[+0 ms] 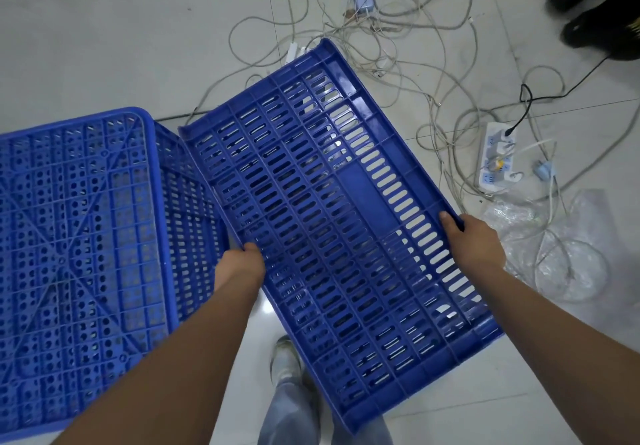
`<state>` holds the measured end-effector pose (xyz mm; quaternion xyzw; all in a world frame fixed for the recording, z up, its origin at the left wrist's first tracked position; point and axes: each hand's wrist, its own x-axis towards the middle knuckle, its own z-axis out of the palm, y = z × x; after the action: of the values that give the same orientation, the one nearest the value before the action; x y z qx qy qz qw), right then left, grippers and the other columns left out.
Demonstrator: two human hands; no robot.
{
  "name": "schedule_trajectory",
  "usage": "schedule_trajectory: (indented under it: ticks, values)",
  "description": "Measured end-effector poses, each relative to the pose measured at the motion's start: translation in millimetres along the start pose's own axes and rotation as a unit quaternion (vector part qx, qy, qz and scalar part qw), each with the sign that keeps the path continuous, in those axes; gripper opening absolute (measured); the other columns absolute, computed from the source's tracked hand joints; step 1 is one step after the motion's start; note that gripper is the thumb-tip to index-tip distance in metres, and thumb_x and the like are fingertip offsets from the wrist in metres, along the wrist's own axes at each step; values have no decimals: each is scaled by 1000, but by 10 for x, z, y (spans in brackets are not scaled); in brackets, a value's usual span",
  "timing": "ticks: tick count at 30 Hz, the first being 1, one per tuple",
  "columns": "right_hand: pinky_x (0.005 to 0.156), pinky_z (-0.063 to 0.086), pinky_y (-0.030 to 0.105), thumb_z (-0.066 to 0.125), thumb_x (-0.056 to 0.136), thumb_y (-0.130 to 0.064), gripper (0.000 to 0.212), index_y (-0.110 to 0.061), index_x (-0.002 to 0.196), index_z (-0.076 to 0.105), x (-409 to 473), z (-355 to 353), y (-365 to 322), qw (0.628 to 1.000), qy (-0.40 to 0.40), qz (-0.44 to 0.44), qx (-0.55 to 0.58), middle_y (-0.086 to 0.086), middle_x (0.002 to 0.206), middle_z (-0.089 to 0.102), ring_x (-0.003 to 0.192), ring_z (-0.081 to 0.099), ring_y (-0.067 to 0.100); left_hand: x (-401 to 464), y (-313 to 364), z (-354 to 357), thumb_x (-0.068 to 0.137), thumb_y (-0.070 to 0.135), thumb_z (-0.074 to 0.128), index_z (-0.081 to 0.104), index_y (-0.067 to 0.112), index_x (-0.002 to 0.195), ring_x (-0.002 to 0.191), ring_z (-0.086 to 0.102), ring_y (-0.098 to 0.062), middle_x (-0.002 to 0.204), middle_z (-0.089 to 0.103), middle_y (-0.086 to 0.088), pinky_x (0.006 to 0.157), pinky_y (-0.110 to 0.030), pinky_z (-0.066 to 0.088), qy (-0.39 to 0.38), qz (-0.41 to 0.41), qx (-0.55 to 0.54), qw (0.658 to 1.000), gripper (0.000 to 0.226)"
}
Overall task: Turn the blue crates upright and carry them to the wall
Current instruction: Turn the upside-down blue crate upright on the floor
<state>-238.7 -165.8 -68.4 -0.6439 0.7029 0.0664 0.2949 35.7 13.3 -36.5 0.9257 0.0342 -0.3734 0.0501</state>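
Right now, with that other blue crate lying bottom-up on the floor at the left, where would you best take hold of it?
Probably by the rim of its two long sides, one of the hands on each, reaching down from above. The upside-down crate shows only its flat perforated bottom, which offers no grip. The person holds the tilted crate much like that: left hand and right hand on opposite edges.

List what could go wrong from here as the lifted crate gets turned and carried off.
1. The tangled cables lie right past the held crate; a foot or a crate corner might snag them.
2. The left hand grips in the narrow gap beside the second crate, so fingers could get pinched as the crate swings.
3. The power strip sits close by and might be knocked.
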Motion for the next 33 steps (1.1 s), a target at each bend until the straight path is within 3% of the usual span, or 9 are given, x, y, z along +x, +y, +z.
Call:
schedule_trajectory:
  ticks: [3, 5, 6, 7, 9, 18, 22, 27, 33]
  values:
    - [66, 45, 35, 39, 95, -50, 49, -7, 90, 60, -11, -36, 18, 1000, -8, -11, 19, 9, 77, 60, 74, 56, 30, -52, 90, -35, 98, 36, 38, 44, 2, 138, 129, 51, -31, 140, 51, -17, 104, -38, 45, -99, -101, -222, 965, 52]
    - [67, 45, 35, 39, 96, -49, 47, -8, 92, 60, -24, -55, 17, 999, -17, -11, 30, 9, 78, 60, 73, 56, 29, -103, 161, -118, 100, 23, 39, 62, 16, 105, 84, 74, -19, 92, 73, -14, 67, -20, 58, -182, -157, -320, 916, 24]
    - [67, 45, 35, 40, 96, -49, 46, -7, 92, 60, -35, -61, 12, 999, -20, -11, 35, 10, 79, 61, 73, 56, 29, -104, 158, -174, 99, 17, 41, 55, 18, 77, 40, 65, -17, 50, 64, -9, 37, -15, 48, -206, -159, -312, 914, 26]
    - [67, 45, 35, 40, 96, -48, 46, -7, 93, 60, -45, -67, 7, 999, -21, -11, 38, 11, 80, 61, 73, 56, 29, -87, 136, -249, 96, 14, 45, 39, 19, 61, 18, 38, -14, 29, 41, -2, 28, -10, 30, -227, -154, -281, 920, 36]
    - [68, 44, 35, 40, 96, -47, 46, -6, 95, 61, -57, -76, -12, 999, -23, -11, 36, 10, 81, 59, 75, 55, 29, 0, 69, -373, 91, 12, 51, 25, 18, 51, 17, 17, -11, 27, 22, 2, 33, -6, 18, -282, -150, -223, 921, 48]
    - [66, 43, 35, 40, 96, -47, 48, -3, 94, 61, -58, -80, -22, 999, -18, -18, 27, 10, 79, 59, 73, 54, 28, 194, 52, -436, 78, 13, 58, 32, 20, 42, 25, 25, -7, 35, 28, 5, 26, -14, 21, -558, -124, 15, 820, 45]
    - [61, 42, 34, 44, 94, -47, 53, 1, 84, 62, -80, -117, -11, 999, -18, -20, 34, 14, 73, 62, 66, 55, 28, 171, 32, -390, 81, 26, 61, 37, 20, 46, 28, 26, -7, 38, 29, 6, 29, -13, 23, -568, -140, -10, 811, 43]
    - [67, 49, 40, 50, 93, -44, 58, 12, 80, 62, -210, -156, 45, 998, -14, -36, 56, 28, 77, 66, 75, 62, 42, 204, -10, -335, 93, 53, 42, 75, 3, 69, 37, 47, -11, 51, 56, -2, 40, -15, 38, -518, -132, -46, 844, 64]
    - [66, 50, 44, 56, 90, -41, 58, 14, 73, 57, -606, -81, 12, 989, 14, -36, 141, 32, 72, 62, 61, 52, 30, 231, -184, -379, 95, 52, 39, 69, 1, 96, 57, 71, -18, 81, 76, -12, 47, -20, 53, -466, -115, -50, 876, 59]
